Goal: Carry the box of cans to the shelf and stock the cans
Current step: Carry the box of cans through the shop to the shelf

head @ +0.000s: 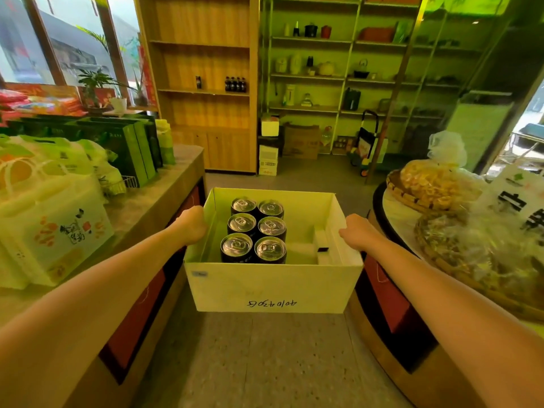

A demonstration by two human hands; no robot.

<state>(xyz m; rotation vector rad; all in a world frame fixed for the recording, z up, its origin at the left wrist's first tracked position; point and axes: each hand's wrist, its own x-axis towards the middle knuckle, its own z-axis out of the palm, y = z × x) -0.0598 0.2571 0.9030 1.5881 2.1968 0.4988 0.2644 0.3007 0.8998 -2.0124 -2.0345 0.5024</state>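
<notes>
An open white cardboard box (272, 287) hangs in the air in front of me, above the floor of an aisle. My left hand (192, 224) grips its left wall and my right hand (357, 231) grips its right wall. Several black cans (254, 229) with silver tops stand in two rows in the left half of the box. White foam pieces (321, 245) lie in its right half. Straight ahead stands a wooden shelf (203, 92) with a few dark bottles (235, 84) and one can (198, 82) on a middle board.
A counter (164, 198) with white and green gift bags runs along my left. A round table (391, 207) with bagged snacks in baskets is close on my right. Stacked cartons (268, 154) and a small hand cart (365, 142) stand by metal racks ahead.
</notes>
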